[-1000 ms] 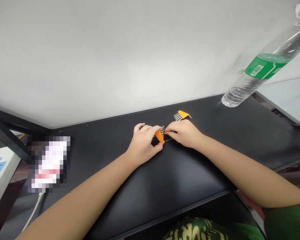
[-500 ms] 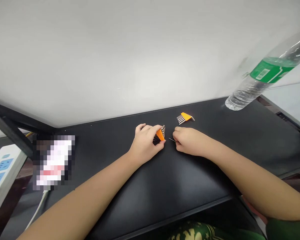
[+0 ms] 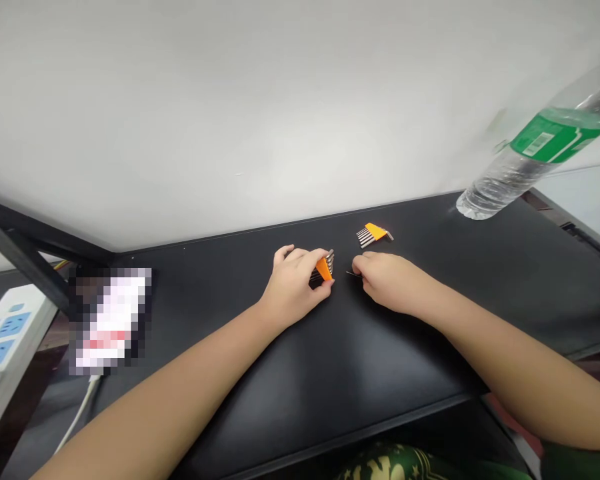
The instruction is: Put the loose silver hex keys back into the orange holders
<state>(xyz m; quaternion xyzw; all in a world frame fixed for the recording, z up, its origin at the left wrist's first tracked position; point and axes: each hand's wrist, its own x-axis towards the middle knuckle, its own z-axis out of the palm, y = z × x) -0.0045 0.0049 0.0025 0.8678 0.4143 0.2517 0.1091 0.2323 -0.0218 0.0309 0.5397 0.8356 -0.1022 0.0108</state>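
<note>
My left hand [image 3: 295, 283] is closed round an orange holder of hex keys [image 3: 323, 267], pressing it on the black desk [image 3: 360, 360]. Just to its right, my right hand [image 3: 387, 280] pinches one thin hex key [image 3: 353, 273] whose tip pokes out toward the holder, a small gap between them. A second orange holder with several keys [image 3: 375, 234] lies on the desk behind my right hand, untouched.
A clear water bottle with a green label [image 3: 535, 150] stands at the back right of the desk. A blurred-out phone [image 3: 111, 319] with a white cable lies at the left. A white power strip [image 3: 3, 347] sits beyond the desk's left edge. A white wall rises behind.
My right hand has drawn away to the right from the holder, taking a thin hex key with it. My left hand has kept its grip on the orange holder.
</note>
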